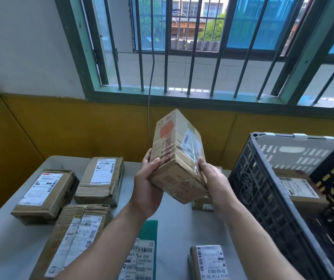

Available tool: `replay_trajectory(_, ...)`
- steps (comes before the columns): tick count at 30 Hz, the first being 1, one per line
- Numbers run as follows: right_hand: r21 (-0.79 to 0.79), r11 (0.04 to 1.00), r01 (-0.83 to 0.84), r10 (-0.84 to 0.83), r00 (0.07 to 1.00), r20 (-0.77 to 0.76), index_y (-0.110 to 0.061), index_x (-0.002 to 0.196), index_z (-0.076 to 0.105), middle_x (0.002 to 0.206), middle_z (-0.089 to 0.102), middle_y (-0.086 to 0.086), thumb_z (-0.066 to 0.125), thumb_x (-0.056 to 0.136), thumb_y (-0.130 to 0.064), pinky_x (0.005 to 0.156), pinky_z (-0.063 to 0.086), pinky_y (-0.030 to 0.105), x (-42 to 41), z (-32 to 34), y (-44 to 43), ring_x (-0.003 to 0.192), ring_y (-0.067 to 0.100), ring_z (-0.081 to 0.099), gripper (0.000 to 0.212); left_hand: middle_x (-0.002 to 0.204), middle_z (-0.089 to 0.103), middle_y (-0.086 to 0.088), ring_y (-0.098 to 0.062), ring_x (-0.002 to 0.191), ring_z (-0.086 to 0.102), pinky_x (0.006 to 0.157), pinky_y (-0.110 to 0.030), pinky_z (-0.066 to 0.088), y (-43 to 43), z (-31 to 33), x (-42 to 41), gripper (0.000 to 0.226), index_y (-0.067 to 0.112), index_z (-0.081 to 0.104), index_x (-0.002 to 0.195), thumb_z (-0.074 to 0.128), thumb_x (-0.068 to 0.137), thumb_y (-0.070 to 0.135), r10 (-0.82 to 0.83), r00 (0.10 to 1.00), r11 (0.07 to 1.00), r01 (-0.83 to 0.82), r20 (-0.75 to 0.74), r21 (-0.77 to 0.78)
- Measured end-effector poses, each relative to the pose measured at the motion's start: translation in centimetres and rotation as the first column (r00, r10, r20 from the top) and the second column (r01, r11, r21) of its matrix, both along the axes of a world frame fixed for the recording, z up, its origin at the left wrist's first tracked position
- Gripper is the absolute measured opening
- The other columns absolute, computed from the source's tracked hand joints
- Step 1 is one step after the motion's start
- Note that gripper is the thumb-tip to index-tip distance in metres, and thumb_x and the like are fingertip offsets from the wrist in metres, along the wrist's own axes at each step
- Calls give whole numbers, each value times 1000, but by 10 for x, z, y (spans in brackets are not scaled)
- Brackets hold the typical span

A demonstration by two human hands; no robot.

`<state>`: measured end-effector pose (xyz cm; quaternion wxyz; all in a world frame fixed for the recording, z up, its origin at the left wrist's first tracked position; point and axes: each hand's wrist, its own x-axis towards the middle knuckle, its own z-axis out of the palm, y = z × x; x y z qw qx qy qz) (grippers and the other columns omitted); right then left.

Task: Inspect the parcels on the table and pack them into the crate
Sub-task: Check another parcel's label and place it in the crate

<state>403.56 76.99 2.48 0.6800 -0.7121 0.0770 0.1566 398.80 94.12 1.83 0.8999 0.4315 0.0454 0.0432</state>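
I hold a long brown cardboard parcel (177,154) raised above the table, tilted with its far end up; it bears red print and a white label. My left hand (148,184) grips its near left corner from below. My right hand (212,178) grips its near right side. The black slotted plastic crate (263,188) stands at the right, with a labelled brown parcel (301,190) lying inside. Several other labelled parcels lie on the grey table (4,249), among them one at the far left (45,195), one behind it (101,178) and one nearer (79,237).
A green-edged parcel (144,253) and a small labelled parcel (208,263) lie near the table's front. Another small box (202,205) sits under the held parcel. A yellow padded wall and a barred window stand behind the table; a thin cable (149,110) hangs down.
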Motion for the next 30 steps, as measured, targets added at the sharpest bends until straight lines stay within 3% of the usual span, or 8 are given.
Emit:
replay_trajectory(3, 99, 995, 8, -9, 1000, 9, -19, 117, 70, 88, 79, -11, 65, 88, -57, 97, 54, 59, 0, -2, 0, 101, 28, 74, 47, 137, 62, -11, -29, 123, 65, 89, -38, 58, 0, -5, 1, 59, 33, 40, 147, 61, 92, 27, 22, 999, 1000, -21, -41, 11)
replay_trajectory(7, 61, 997, 49, -53, 996, 66, -24, 126, 64, 116, 74, -3, 71, 91, -46, 100, 54, 54, 4, -8, -2, 109, 25, 71, 42, 132, 67, -8, -17, 116, 69, 80, -29, 59, 8, -15, 2, 38, 23, 55, 139, 40, 105, 14, 61, 990, 979, -35, -125, 200)
replay_trajectory(10, 8, 999, 40, -41, 994, 101, -26, 132, 58, 116, 73, -5, 74, 91, -38, 96, 58, 48, 4, -14, 0, 105, 20, 72, 46, 125, 70, 4, 2, 98, 70, 71, -20, 57, 12, -23, 3, 36, 24, 62, 131, 38, 107, 10, 147, 969, 911, -55, -198, 408)
replay_trajectory(16, -116, 993, 16, 0, 991, 137, -20, 140, 56, 118, 70, -7, 71, 94, -29, 94, 55, 34, 11, -30, 14, 109, 14, 67, 49, 126, 71, -5, -25, 116, 67, 102, -50, 53, 18, -23, 5, 53, 28, 58, 139, 55, 93, 55, 128, 936, 890, 38, -328, 454)
replay_trajectory(19, -169, 986, 6, 15, 992, 123, -18, 141, 57, 126, 69, 0, 70, 94, -26, 98, 55, 39, 15, -40, 20, 112, 18, 66, 49, 126, 69, -3, -23, 115, 65, 98, -41, 53, 25, -34, 10, 58, 26, 54, 142, 63, 86, 37, 164, 922, 866, 36, -352, 498)
replay_trajectory(22, -201, 980, -5, 29, 992, 120, -17, 138, 58, 123, 69, -2, 70, 94, -21, 85, 55, 30, 19, -46, 22, 109, 15, 66, 46, 123, 70, 0, -21, 112, 65, 84, -31, 52, 29, -47, 17, 41, 27, 56, 137, 59, 98, 16, 156, 912, 867, 58, -380, 495)
replay_trajectory(25, -253, 967, 4, 27, 992, 120, -20, 135, 59, 114, 66, -7, 69, 93, -17, 75, 49, 22, 24, -54, 27, 99, 8, 62, 44, 121, 70, -1, -23, 113, 65, 85, -31, 51, 32, -60, 26, 39, 26, 56, 134, 58, 98, 11, 153, 896, 867, 80, -416, 492)
replay_trajectory(30, -362, 932, -21, 45, 997, 59, -16, 133, 58, 127, 67, 5, 66, 90, -10, 103, 50, 39, 30, -71, 31, 114, 21, 62, 44, 121, 70, 2, -20, 113, 63, 84, -31, 50, 35, -81, 37, 42, 28, 58, 136, 59, 97, 13, 164, 871, 829, 133, -462, 544)
